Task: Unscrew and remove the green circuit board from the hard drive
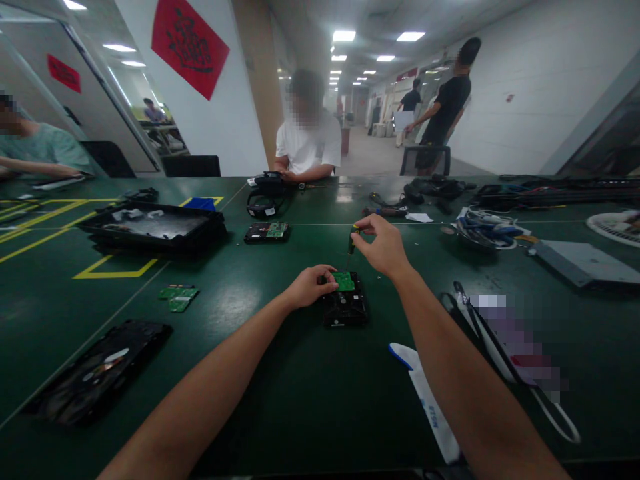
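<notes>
A black hard drive (345,308) lies on the green table in front of me, with a green circuit board (344,281) on its far part. My left hand (313,285) rests at the drive's left side, fingers curled against the edge of the board. Above the drive's far right corner, my right hand (383,245) pinches a small screwdriver (352,241) with a dark and yellow handle. Its thin shaft points down to the board's far edge; whether the tip sits in a screw is too small to tell.
A second hard drive (267,233) lies farther back. Left are a black tray (150,227), loose green boards (179,297) and a black casing (100,373). Right are bundled cables (487,230), a grey metal box (587,262) and a white-blue strip (433,413). A person (307,143) sits opposite.
</notes>
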